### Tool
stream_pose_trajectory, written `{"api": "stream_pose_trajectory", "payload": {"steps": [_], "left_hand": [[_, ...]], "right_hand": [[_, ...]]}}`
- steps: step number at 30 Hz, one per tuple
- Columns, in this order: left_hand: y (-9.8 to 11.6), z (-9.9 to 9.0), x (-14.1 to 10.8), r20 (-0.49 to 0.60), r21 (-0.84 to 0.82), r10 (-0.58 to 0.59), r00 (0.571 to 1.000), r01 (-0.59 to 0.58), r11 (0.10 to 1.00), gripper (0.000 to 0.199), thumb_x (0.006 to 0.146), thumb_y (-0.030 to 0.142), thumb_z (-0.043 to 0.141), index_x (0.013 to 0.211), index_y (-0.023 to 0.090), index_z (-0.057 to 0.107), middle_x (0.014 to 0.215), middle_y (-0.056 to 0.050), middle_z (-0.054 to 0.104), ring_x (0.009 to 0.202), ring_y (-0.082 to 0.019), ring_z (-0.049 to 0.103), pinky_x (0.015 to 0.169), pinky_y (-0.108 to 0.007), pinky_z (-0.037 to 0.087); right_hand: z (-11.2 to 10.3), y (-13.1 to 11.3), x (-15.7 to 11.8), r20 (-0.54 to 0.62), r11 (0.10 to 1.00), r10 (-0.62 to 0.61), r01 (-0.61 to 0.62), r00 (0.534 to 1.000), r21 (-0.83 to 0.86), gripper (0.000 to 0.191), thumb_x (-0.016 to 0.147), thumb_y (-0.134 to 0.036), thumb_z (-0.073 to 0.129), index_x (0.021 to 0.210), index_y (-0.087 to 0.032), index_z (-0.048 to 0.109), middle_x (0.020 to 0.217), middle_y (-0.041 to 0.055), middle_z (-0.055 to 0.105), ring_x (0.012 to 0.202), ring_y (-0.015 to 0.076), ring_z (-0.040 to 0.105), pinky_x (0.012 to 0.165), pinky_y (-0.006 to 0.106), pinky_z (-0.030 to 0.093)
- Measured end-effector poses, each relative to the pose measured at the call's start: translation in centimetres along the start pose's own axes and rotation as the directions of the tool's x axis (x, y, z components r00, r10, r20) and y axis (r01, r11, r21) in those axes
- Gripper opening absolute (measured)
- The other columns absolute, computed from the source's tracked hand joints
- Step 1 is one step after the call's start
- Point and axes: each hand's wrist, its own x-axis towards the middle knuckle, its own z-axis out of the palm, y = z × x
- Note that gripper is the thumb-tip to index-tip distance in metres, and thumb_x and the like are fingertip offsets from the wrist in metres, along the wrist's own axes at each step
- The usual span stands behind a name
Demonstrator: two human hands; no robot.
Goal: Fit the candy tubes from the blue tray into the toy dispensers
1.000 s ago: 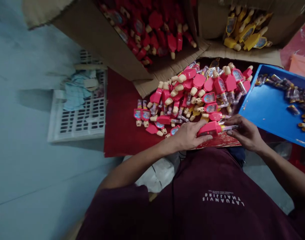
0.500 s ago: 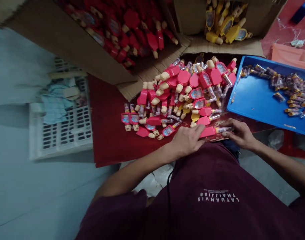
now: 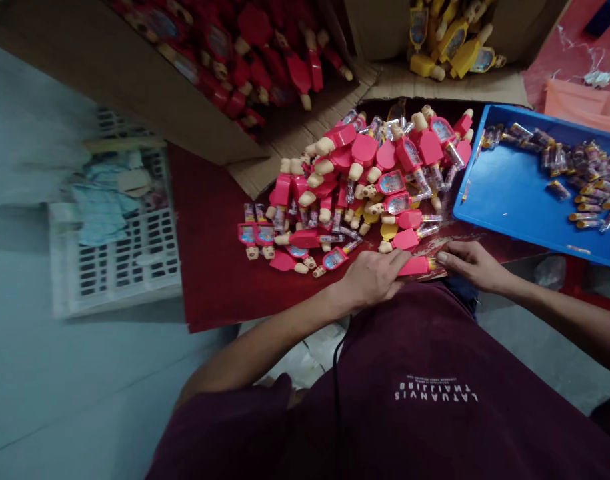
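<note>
Right hand (image 3: 472,267) has slid toward nine o'clock, its fingertips now at the yellow collar of a pink plastic toy (image 3: 413,266); whether they pinch the tube end is hidden. Left hand (image 3: 377,279) clasps the toy's other end. This toy sits at five o'clock from a pile of pink toys (image 3: 363,150). Toward two o'clock, a blue tray (image 3: 509,200) holds yellow-capped clear tubes (image 3: 592,173).

- Shirt (image 3: 395,340), near side: white capitals, upside down to the camera; the nearer line seems to read "LATUANVIS".
- The line beyond it resembles "BRILLIANT", its letter order uncertain.
- A third, farthest line is too small to read.
- Tubes (image 3: 557,190) at right and toys (image 3: 335,259) at left: their print is illegible.
</note>
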Motion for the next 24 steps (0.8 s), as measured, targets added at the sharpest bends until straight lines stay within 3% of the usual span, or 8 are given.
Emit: {"api": "stream_pose_trajectory", "payload": {"steps": [3, 7, 9, 15, 20, 22, 23, 24], "left_hand": [[-0.4, 0.7, -0.1, -0.021, 0.003, 0.016, 1.000, -0.016, 1.000, 0.041, 0.090, 0.039, 0.059, 0.123, 0.014, 0.057, 0.113, -0.014, 0.070, 0.090, -0.026, 0.070, 0.069, -0.034, 0.051], [-0.9, 0.7, -0.4, -0.025, -0.172, -0.071, 0.997, 0.066, 0.983, 0.049, 0.096, 0.054, 0.051, 0.123, 0.014, 0.056, 0.094, -0.009, 0.073, 0.080, -0.023, 0.070, 0.067, -0.032, 0.051], [-0.8, 0.6, -0.7, -0.036, -0.197, -0.081, 0.996, 0.072, 0.978, 0.053, 0.096, 0.057, 0.049, 0.124, 0.012, 0.055, 0.094, -0.010, 0.073, 0.080, -0.024, 0.071, 0.068, -0.033, 0.052], [-0.4, 1.8, -1.5, -0.064, -0.101, -0.098, 0.993, 0.092, 0.991, 0.049, 0.096, 0.050, 0.053, 0.128, 0.013, 0.054, 0.108, -0.013, 0.073, 0.087, -0.027, 0.072, 0.071, -0.035, 0.054], [-1.1, 2.3, -3.2, -0.128, -0.232, -0.153, 0.980, 0.121, 0.965, 0.046, 0.094, 0.048, 0.059, 0.127, 0.015, 0.056, 0.114, -0.011, 0.072, 0.097, -0.024, 0.072, 0.080, -0.033, 0.054], [-2.7, 1.9, -4.6, -0.221, -0.279, -0.307, 0.926, 0.242, 0.929, 0.047, 0.093, 0.053, 0.059, 0.124, 0.018, 0.058, 0.109, -0.009, 0.073, 0.093, -0.022, 0.072, 0.079, -0.030, 0.054], [-4.0, 1.6, -5.5, -0.290, -0.295, -0.443, 0.848, 0.362, 0.884, 0.047, 0.093, 0.055, 0.058, 0.123, 0.018, 0.058, 0.106, -0.008, 0.073, 0.091, -0.021, 0.071, 0.078, -0.030, 0.053], [-5.6, 1.2, -6.4, -0.366, -0.312, -0.589, 0.721, 0.501, 0.807, 0.048, 0.094, 0.055, 0.056, 0.124, 0.018, 0.057, 0.104, -0.009, 0.073, 0.090, -0.021, 0.071, 0.077, -0.030, 0.053]], "right_hand": [[0.1, -0.1, 0.3, 0.042, 0.997, 0.080, -0.080, 0.996, 0.008, 0.045, 0.098, -0.056, 0.049, 0.076, -0.020, 0.063, 0.064, 0.0007, 0.057, 0.057, 0.0124, 0.050, 0.055, 0.027, 0.042], [0.0, -0.1, 0.5, -0.026, 0.943, -0.251, 0.239, 0.968, -0.232, 0.029, 0.095, -0.046, 0.060, 0.106, -0.021, 0.070, 0.093, 0.0086, 0.070, 0.081, 0.0198, 0.063, 0.071, 0.034, 0.050], [0.1, -0.2, 0.7, -0.017, 0.920, -0.319, 0.305, 0.948, -0.246, 0.027, 0.096, -0.042, 0.058, 0.107, -0.021, 0.070, 0.095, 0.0087, 0.071, 0.082, 0.0198, 0.064, 0.073, 0.035, 0.050], [0.8, -0.6, 1.8, 0.075, 0.997, -0.024, 0.030, 0.997, -0.074, 0.033, 0.097, -0.047, 0.057, 0.094, -0.018, 0.070, 0.084, 0.0050, 0.071, 0.073, 0.0166, 0.063, 0.064, 0.030, 0.048], [1.1, -0.5, 2.4, 0.039, 0.952, -0.136, 0.142, 0.990, -0.270, 0.035, 0.096, -0.048, 0.057, 0.112, -0.019, 0.069, 0.102, 0.0107, 0.073, 0.084, 0.0222, 0.067, 0.073, 0.036, 0.051], [-0.1, 0.4, 2.2, -0.116, 0.906, -0.215, 0.153, 0.970, -0.395, 0.044, 0.094, -0.047, 0.059, 0.129, -0.020, 0.063, 0.112, 0.0142, 0.071, 0.090, 0.0248, 0.068, 0.077, 0.038, 0.052], [-1.2, 1.2, 2.0, -0.218, 0.884, -0.235, 0.115, 0.947, -0.454, 0.047, 0.094, -0.045, 0.059, 0.134, -0.020, 0.060, 0.111, 0.0153, 0.071, 0.090, 0.0248, 0.068, 0.075, 0.037, 0.052], [-2.7, 2.4, 1.9, -0.323, 0.863, -0.229, 0.038, 0.918, -0.504, 0.047, 0.094, -0.043, 0.059, 0.135, -0.020, 0.060, 0.108, 0.0158, 0.072, 0.087, 0.0241, 0.068, 0.072, 0.036, 0.051]]}}
